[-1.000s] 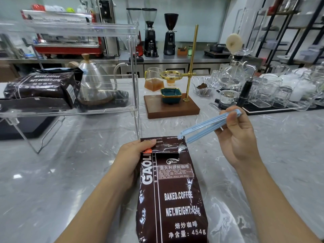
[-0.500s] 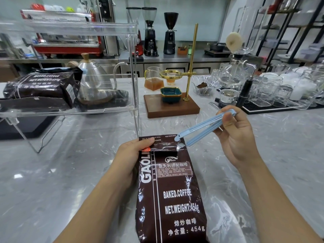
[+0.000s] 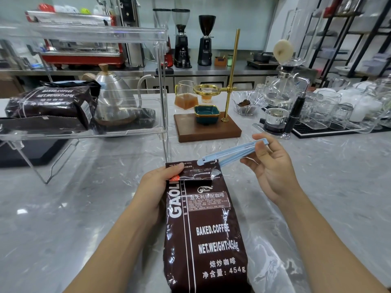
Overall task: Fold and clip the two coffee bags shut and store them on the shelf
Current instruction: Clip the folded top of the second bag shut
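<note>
a person's left hand [image 3: 157,187] pinches the folded top of a glossy dark brown coffee bag [image 3: 204,227] on the marble counter, while the right hand [image 3: 271,166] pinches a long pale blue plastic clip [image 3: 230,153], its tip just beside the fold. the clip should slide fully across the fold before closing. a second brown bag [image 3: 50,105] lies on the clear acrylic shelf [image 3: 127,132], beyond the left hand.

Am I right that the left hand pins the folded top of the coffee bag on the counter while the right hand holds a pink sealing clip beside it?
Not quite: the sealing clip is light blue, not pink, as the head view shows. The rest holds: the left hand pins the folded top of the coffee bag on the counter while the right hand holds the clip beside it.
</note>
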